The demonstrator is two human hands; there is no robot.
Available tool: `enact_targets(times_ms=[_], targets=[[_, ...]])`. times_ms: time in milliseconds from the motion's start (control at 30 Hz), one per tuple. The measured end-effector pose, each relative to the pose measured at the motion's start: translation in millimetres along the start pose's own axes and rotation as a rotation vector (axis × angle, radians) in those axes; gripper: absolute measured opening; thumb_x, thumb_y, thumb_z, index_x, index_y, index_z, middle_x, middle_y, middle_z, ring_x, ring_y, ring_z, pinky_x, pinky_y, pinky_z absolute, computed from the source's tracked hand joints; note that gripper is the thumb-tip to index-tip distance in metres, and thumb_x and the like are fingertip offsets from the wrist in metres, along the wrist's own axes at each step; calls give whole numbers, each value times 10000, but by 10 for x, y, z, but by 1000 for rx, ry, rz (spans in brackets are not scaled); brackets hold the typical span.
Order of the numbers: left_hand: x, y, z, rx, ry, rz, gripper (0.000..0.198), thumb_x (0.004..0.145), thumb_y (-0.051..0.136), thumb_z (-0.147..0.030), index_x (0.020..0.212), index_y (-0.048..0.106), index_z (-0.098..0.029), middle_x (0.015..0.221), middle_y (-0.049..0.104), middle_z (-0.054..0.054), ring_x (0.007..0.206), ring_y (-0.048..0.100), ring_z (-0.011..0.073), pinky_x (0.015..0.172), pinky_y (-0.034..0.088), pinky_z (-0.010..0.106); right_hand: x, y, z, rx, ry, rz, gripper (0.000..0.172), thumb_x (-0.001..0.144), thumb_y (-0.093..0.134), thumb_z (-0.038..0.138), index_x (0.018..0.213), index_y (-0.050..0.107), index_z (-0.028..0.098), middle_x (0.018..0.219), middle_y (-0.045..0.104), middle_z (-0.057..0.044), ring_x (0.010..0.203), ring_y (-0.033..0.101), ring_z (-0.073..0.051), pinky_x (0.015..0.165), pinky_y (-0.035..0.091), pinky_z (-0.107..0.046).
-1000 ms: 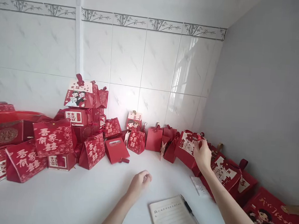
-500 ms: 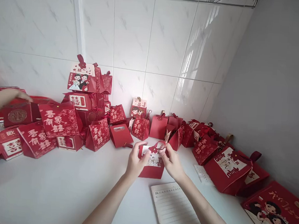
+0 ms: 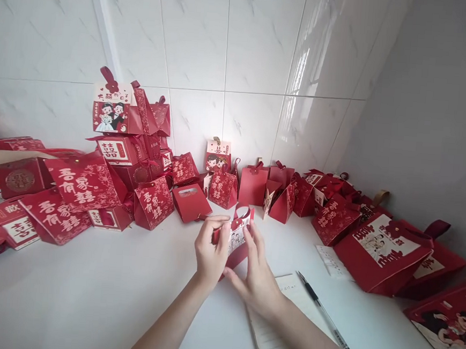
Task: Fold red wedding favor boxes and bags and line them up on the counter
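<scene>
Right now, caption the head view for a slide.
Left hand and right hand hold a printed red box near a notebook and pen.

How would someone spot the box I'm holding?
Start at the white table before the tiled wall. In front, the left hand and right hand flank a red box with a white illustrated panel. Unlike the boxes behind, it sits between these hands.

"吾有家囍" marks patterned red boxes [image 3: 79, 181], "囍" a white-labelled stacked box [image 3: 118, 151].
</scene>
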State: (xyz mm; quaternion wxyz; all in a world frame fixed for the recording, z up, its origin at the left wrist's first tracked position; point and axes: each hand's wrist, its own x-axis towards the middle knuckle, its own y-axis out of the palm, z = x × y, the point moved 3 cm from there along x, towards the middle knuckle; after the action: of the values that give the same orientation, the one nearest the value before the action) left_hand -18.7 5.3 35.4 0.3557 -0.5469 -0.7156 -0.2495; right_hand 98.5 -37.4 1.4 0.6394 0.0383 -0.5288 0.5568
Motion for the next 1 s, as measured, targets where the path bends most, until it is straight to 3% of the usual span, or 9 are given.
enact_targets(times_ms=[133,233,300,400,467,633,733,833,1000], targets=[[-71,104,-95,-185,102,333,515,953,215,-444,1129,624,-186,1197,573,123,1114,551,240,914,477,394,96,-165,-26,273,55,-37,670,878,554,447,1410,223,211,1385,384,-158,1298,362,-294,980,440,-454],[-142,176,-198,-120,249,448,421,920,363,-378,1233,567,-184,1190,526,138,1084,537,247,891,485,394,179,-345,-128,350,234,-221,352,907,509,427,1182,464,212,1097,603,-87,1015,587,-229,847,512,-370],[-142,169,-236,-20,341,358,341,876,457,-251,1190,576,-196,1119,520,123,1026,538,229,833,497,364,219,-437,-153,364,292,-259,239,911,498,423,1002,542,207,893,636,-40,783,612,-185,704,525,-305],[-58,60,-241,139,389,87,204,811,554,-154,1009,578,-198,1069,505,100,1012,518,216,824,478,349,256,-508,-119,405,315,-225,253,907,498,437,868,561,195,676,575,14,538,510,-127,496,443,-224],[35,-23,-221,145,336,20,193,776,628,-192,929,510,-197,1111,517,106,1053,519,228,859,462,375,266,-501,-61,437,299,-166,256,897,514,438,840,561,193,637,548,28,509,480,-115,471,413,-210],[220,-83,-167,-171,-28,261,389,726,702,-362,799,345,-227,814,653,22,786,647,174,688,510,299,249,-379,62,506,306,-10,255,919,483,430,864,550,191,684,577,11,549,503,-122,490,415,-211],[240,-76,-151,-263,-212,282,391,719,696,-396,776,350,-223,769,653,6,682,653,147,618,512,260,236,-345,67,507,327,-6,249,921,479,432,886,539,193,656,549,25,505,458,-111,464,381,-207],[240,-69,-141,-226,-280,260,338,728,681,-388,798,400,-214,869,642,20,688,646,127,599,508,234,233,-345,52,487,334,-6,239,923,479,427,901,542,198,681,548,21,511,445,-111,465,367,-210],[241,-82,-154,-67,-256,215,272,735,672,-347,717,442,-203,632,537,-54,583,583,97,551,471,195,228,-360,51,463,334,-15,231,925,477,422,906,554,205,778,587,-1,568,486,-119,496,395,-214]])
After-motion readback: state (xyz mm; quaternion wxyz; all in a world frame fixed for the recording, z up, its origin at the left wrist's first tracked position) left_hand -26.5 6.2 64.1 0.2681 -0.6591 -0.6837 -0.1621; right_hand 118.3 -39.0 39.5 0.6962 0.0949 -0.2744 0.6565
